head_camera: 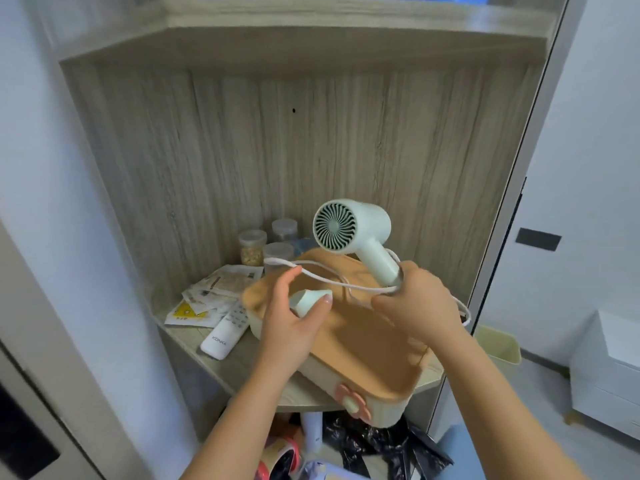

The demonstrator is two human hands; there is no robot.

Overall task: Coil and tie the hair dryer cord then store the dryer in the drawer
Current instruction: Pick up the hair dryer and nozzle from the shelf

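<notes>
A pale green hair dryer (353,230) is held up over the open drawer (363,344), a cream box with a tan inside and a pink flower knob. My right hand (412,303) grips the bottom of the dryer's handle. My left hand (294,317) grips the pale green plug (306,301). The white cord (325,277) runs in loose loops between my two hands and hangs down past my right wrist.
The drawer lies slanted on a wooden shelf (249,362). To its left are a white remote (227,330) and paper packets (207,296); behind stand three clear jars (252,247). Bags and clutter fill the space below. A cream bin (498,344) stands at right.
</notes>
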